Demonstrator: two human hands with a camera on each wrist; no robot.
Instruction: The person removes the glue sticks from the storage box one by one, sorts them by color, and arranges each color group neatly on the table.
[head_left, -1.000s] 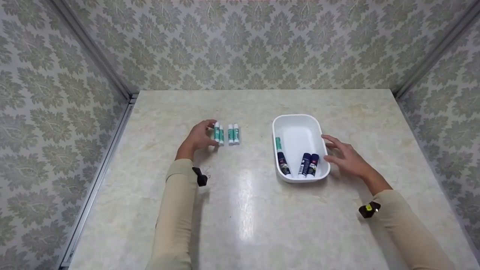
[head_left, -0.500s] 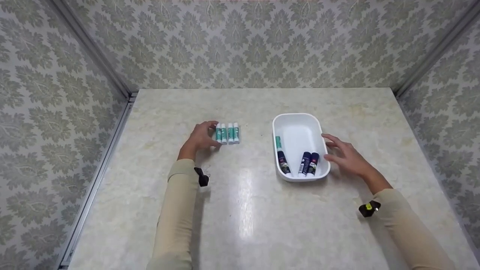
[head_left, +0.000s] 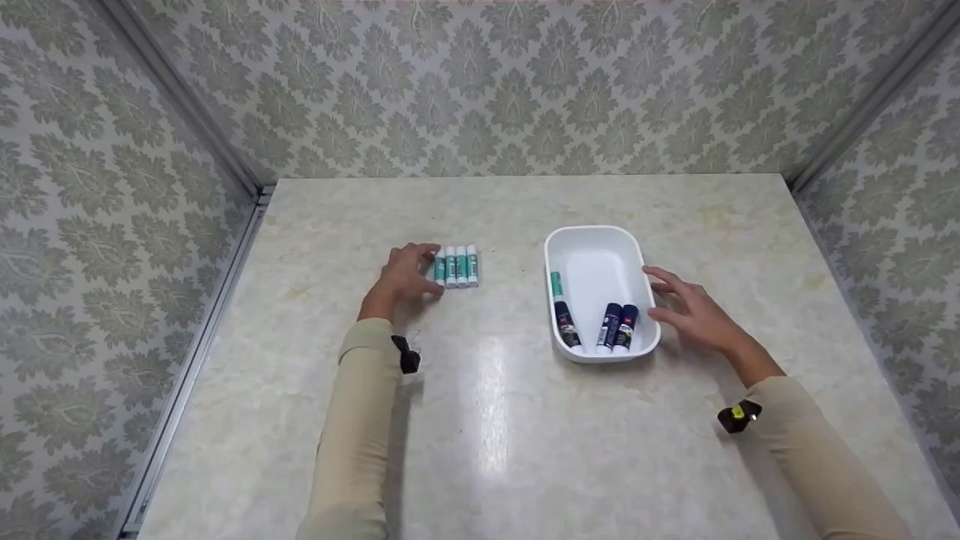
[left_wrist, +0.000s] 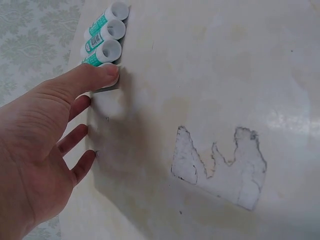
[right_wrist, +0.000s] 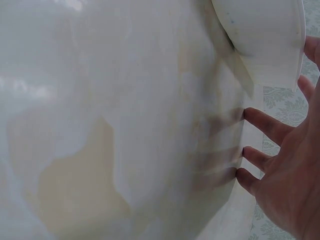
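Note:
Several green-and-white glue sticks (head_left: 461, 268) lie side by side in a row on the table. My left hand (head_left: 405, 274) pinches the leftmost glue stick (head_left: 440, 271) end to end, thumb at its near end and index finger at its far end. In the left wrist view the thumb (left_wrist: 100, 76) covers most of that stick's end. My right hand (head_left: 694, 315) rests its fingertips along the right rim of a white plastic basin (head_left: 600, 274), fingers loosely bent. The right wrist view shows the fingers (right_wrist: 272, 127) spread near the basin's wall.
Inside the basin, three dark blue glue sticks (head_left: 609, 330) lie toward the near end, and one green glue stick (head_left: 556, 285) lies along the left wall. Patterned walls (head_left: 480, 90) enclose the pale table (head_left: 487, 390) at the back and sides.
My left hand has shifted slightly right, bringing the pinched glue stick against the others and closing the gap in the row. The right hand and basin have stayed put.

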